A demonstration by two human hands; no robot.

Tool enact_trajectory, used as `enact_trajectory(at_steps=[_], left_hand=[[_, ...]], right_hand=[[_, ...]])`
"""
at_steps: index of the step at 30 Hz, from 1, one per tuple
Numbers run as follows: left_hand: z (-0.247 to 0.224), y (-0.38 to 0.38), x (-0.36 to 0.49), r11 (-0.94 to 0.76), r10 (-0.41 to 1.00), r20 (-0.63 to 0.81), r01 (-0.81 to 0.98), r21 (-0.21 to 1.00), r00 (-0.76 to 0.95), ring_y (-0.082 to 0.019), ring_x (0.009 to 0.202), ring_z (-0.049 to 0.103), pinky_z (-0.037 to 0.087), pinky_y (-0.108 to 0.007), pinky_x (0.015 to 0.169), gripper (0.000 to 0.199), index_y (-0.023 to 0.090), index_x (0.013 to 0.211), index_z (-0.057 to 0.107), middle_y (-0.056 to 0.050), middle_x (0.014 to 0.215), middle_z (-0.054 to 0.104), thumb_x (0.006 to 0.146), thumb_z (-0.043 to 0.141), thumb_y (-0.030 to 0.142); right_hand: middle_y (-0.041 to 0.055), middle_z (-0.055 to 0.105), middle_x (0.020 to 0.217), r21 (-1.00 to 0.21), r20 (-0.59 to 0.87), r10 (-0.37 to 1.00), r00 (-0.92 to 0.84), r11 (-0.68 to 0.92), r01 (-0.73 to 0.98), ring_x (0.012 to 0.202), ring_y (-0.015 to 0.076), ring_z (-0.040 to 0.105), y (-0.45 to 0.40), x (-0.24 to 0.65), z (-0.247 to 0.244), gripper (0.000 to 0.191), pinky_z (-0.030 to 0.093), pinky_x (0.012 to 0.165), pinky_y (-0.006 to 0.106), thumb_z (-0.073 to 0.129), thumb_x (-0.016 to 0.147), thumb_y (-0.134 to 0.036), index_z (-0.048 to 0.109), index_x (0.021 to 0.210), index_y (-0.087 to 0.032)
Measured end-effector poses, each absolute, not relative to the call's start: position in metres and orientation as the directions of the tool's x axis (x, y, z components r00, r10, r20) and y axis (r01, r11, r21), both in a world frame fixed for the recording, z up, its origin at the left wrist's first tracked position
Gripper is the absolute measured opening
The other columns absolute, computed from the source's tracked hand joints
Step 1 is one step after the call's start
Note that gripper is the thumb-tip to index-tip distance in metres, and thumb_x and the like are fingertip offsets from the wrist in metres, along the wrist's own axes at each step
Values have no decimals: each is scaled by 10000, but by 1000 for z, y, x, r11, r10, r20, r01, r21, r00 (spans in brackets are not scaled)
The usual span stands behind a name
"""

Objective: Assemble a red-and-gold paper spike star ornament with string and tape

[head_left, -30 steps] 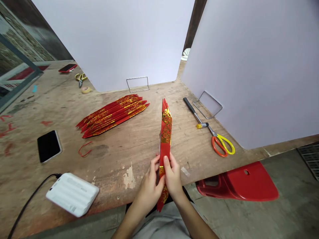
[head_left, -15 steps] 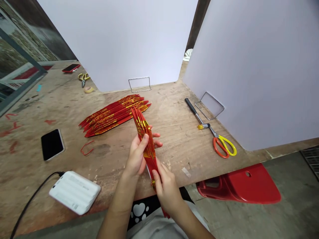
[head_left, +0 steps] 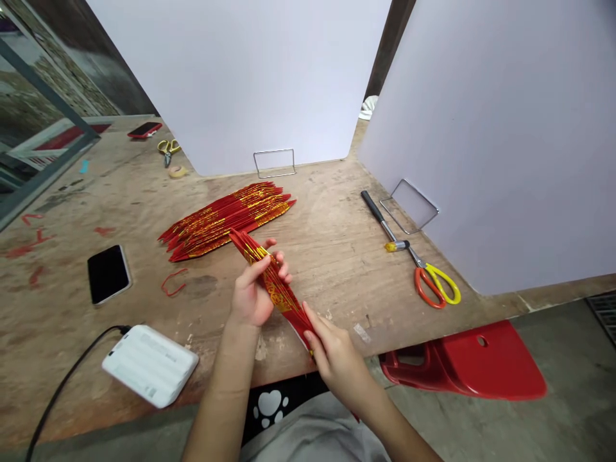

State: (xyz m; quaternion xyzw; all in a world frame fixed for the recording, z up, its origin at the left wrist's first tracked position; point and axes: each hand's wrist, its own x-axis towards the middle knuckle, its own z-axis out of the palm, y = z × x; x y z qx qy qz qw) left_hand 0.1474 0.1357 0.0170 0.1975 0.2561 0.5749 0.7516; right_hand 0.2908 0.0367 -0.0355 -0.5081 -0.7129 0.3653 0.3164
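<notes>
A narrow bundle of folded red-and-gold paper (head_left: 278, 290) slants between my two hands over the table's front edge. My left hand (head_left: 256, 290) is wrapped round its upper part, thumb on the near side and fingertips showing beyond. Lower down, my right hand (head_left: 334, 343) grips the bundle between thumb and fingers and hides its bottom end. Just past the bundle's tip lies a larger pleated stack of red-and-gold paper (head_left: 226, 221). To the left of my left hand, a thin red loop (head_left: 172, 282) rests on the wood.
On the left are a phone (head_left: 109, 274) and a white cabled box (head_left: 150, 366). Yellow-handled scissors (head_left: 168, 151) and a tape roll (head_left: 177, 172) lie farther back. A small hammer (head_left: 380, 218) and scissors (head_left: 436, 285) lie right. White panels (head_left: 240, 83) stand behind; a red stool (head_left: 486, 362) is below.
The bundle has tilted, its upper end swinging left and down towards me. My left hand has moved slightly left with it, and my right hand slightly right. The camera view has shifted a little.
</notes>
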Motion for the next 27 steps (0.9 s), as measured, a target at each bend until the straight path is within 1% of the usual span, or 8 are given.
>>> enact_trajectory(at_steps=[3, 6, 10, 14, 17, 21, 23, 27], left_hand=[[18, 136, 151, 243, 969, -102, -793, 559, 225, -15, 421, 386, 365, -116, 407, 172, 160, 936, 614, 67, 594, 457, 769, 643, 132], [19, 137, 152, 224, 974, -94, -828, 514, 206, -11, 392, 318, 302, -103, 372, 63, 153, 871, 595, 80, 556, 362, 826, 583, 110], [18, 144, 141, 101, 993, -99, -887, 450, 62, -16, 402, 326, 300, -108, 381, 72, 152, 857, 576, 82, 554, 327, 884, 528, 107], [7, 153, 131, 3, 993, -111, -910, 415, -48, -11, 445, 387, 355, -106, 431, 50, 167, 850, 562, 79, 580, 380, 897, 554, 151], [-5, 158, 130, -8, 988, -136, -897, 442, -76, -29, 490, 439, 414, -142, 469, 138, 171, 803, 541, 69, 618, 443, 870, 623, 259], [-17, 163, 124, 13, 985, -161, -895, 446, -66, -56, 552, 512, 489, -193, 539, 384, 173, 776, 515, 52, 675, 511, 801, 627, 539], [-20, 165, 120, -16, 981, -170, -905, 425, -96, -33, 500, 484, 451, -158, 495, 398, 177, 756, 496, 70, 634, 493, 793, 624, 552], [-21, 166, 117, -146, 946, -200, -883, 446, -257, 3, 370, 360, 296, -113, 366, 382, 178, 678, 440, 102, 523, 421, 811, 646, 471]], right_hand=[[151, 577, 1326, -838, 65, 952, -300, 216, 501, 1223, 256, 562, 35, 292, -33, 499, 481, 1012, 446, 343, 972, -215, 334, 1468, -159], [135, 498, 1418, -860, 8, 940, -342, 181, 477, 1288, 245, 503, 34, 303, -27, 526, 423, 1069, 447, 377, 975, -256, 293, 1487, -173], [89, 493, 1431, -916, -131, 910, -394, 41, 399, 1308, 222, 481, 37, 336, -19, 515, 379, 1098, 438, 419, 977, -358, 338, 1468, -225], [72, 455, 1463, -918, -139, 887, -439, 51, 393, 1328, 222, 456, 39, 352, -19, 648, 359, 1106, 447, 516, 937, -341, 209, 1505, -280], [70, 423, 1484, -894, -107, 867, -487, 131, 429, 1348, 221, 432, 39, 348, -24, 671, 363, 1105, 432, 538, 920, -262, 208, 1503, -293], [69, 434, 1474, -870, -78, 864, -497, 184, 457, 1331, 209, 455, 41, 344, -32, 593, 391, 1089, 420, 464, 951, -209, 241, 1495, -287], [71, 430, 1477, -845, -82, 861, -502, 207, 493, 1323, 216, 465, 41, 343, -34, 584, 413, 1073, 416, 455, 959, -224, 238, 1497, -282], [97, 443, 1464, -760, -127, 871, -474, 222, 611, 1272, 248, 521, 42, 341, -32, 602, 475, 1004, 448, 414, 977, -264, 148, 1518, -266]])
